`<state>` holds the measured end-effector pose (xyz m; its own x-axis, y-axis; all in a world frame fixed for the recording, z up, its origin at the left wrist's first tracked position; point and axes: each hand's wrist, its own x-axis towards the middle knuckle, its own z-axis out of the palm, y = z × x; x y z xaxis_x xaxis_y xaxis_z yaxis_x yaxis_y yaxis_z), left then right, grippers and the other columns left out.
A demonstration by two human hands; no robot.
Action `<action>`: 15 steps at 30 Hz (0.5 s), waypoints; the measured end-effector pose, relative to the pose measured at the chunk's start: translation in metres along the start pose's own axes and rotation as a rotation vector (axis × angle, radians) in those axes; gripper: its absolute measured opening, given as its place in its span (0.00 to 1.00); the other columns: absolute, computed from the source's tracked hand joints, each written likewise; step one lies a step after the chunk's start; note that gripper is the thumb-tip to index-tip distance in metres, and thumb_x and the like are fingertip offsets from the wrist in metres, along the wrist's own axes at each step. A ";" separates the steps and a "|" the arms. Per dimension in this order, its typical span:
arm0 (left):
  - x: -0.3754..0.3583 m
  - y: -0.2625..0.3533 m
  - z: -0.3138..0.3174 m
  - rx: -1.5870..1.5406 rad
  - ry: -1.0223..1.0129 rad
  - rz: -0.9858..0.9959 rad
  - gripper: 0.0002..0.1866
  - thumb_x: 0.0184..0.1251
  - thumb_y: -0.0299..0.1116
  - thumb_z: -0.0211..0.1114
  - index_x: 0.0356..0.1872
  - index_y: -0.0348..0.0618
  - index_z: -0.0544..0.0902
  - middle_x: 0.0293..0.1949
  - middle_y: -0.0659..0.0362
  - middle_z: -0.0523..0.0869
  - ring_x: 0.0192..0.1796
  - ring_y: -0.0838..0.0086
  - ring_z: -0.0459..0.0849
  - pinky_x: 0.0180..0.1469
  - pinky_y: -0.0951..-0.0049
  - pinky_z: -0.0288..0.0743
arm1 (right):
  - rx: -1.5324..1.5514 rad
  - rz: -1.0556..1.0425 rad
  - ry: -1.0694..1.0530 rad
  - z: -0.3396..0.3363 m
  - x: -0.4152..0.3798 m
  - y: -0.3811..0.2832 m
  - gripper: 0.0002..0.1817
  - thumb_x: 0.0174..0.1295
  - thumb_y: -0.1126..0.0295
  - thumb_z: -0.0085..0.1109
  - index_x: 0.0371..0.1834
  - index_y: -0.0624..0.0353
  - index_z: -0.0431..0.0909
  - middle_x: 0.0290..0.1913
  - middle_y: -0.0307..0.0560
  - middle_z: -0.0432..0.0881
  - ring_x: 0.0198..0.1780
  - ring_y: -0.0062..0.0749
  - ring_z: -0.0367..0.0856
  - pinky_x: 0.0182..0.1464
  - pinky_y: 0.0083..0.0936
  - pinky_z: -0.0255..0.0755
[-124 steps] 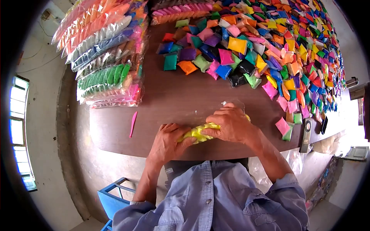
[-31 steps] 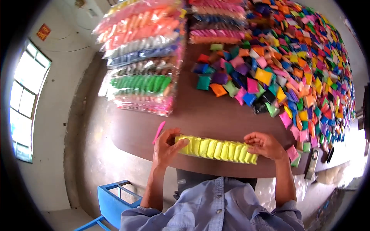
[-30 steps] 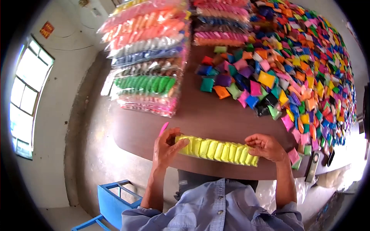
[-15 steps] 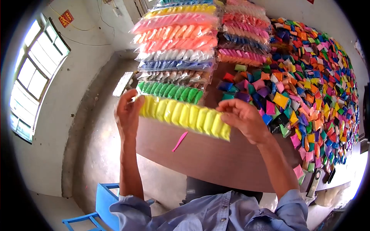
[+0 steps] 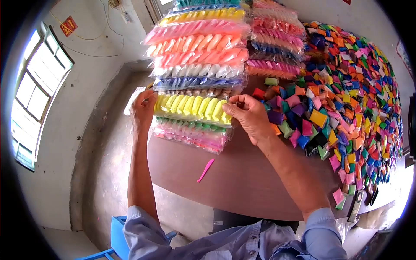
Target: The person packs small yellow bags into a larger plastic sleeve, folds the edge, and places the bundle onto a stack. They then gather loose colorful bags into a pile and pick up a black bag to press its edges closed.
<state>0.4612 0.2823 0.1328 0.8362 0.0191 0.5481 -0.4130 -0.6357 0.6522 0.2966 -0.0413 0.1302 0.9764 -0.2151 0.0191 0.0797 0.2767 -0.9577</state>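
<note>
A clear bag with a row of yellow packets [image 5: 190, 107] lies across the near end of the left stack, over a bag of green packets [image 5: 197, 125]. My left hand [image 5: 143, 109] is closed, pinching the yellow bag's left end. Thumb and fingers of my right hand [image 5: 249, 115] grip its right end. Pink and red bags [image 5: 190, 135] show beneath the green one. Behind the yellow bag, brown packets [image 5: 203, 92] peek out, partly covered. A pink plastic tool [image 5: 206, 170], slim and knife-like, lies on the brown table nearer to me.
Bagged rows of blue [image 5: 195, 83], white, coral and pink packets continue the left stack away from me. A second stack [image 5: 275, 43] stands beside it. Loose colourful packets [image 5: 351, 95] are heaped over the table's right side. A blue chair [image 5: 119, 234] stands at lower left.
Both hands have carried the yellow bag away from me and lowered it onto the stack, over the green bag. It is now more level.
</note>
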 end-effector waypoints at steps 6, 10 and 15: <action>-0.001 -0.008 0.005 -0.060 0.000 0.010 0.17 0.79 0.43 0.74 0.58 0.43 0.93 0.47 0.57 0.97 0.42 0.73 0.92 0.48 0.69 0.86 | -0.009 -0.111 0.196 0.015 -0.008 0.008 0.24 0.64 0.60 0.86 0.50 0.61 0.81 0.42 0.36 0.81 0.42 0.18 0.78 0.46 0.19 0.78; -0.004 -0.015 0.014 -0.046 -0.005 0.019 0.17 0.80 0.43 0.73 0.57 0.43 0.94 0.45 0.57 0.96 0.41 0.74 0.91 0.48 0.70 0.85 | -0.145 -0.204 0.290 0.017 -0.006 0.024 0.26 0.63 0.57 0.87 0.48 0.62 0.81 0.40 0.37 0.81 0.42 0.18 0.78 0.45 0.20 0.78; -0.002 -0.019 0.014 -0.085 0.006 0.041 0.18 0.82 0.46 0.72 0.56 0.42 0.93 0.42 0.55 0.95 0.43 0.74 0.91 0.49 0.69 0.83 | -0.157 -0.147 0.278 0.019 -0.008 0.020 0.28 0.62 0.54 0.87 0.47 0.64 0.80 0.39 0.39 0.82 0.40 0.19 0.80 0.43 0.22 0.80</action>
<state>0.4722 0.2838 0.1122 0.8158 -0.0005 0.5783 -0.4761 -0.5681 0.6713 0.2936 -0.0166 0.1167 0.8631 -0.4946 0.1020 0.1628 0.0813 -0.9833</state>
